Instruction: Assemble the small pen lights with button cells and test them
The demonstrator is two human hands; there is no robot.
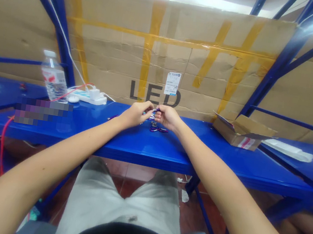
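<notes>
Over the far middle of the blue table [145, 149], my two hands are close together. My left hand [136, 113] is closed, its fingertips curled against small shiny pieces; what it pinches is too small to name. My right hand [168, 117] is closed too, with a small purple shiny piece [158, 110] at its thumb and fingertips. Just below and between the hands lie several small purple and silver metal pieces [158, 130] that look like carabiner clips. Part of this small pile is hidden behind the fingers.
A water bottle [53, 79] stands at the left, beside a white power strip [92, 97] with cables. On the right sits an open cardboard box [238, 133], near a white plastic packet [288, 149]. A large cardboard sheet [109, 58] walls off the back. Another person's limb is at lower right.
</notes>
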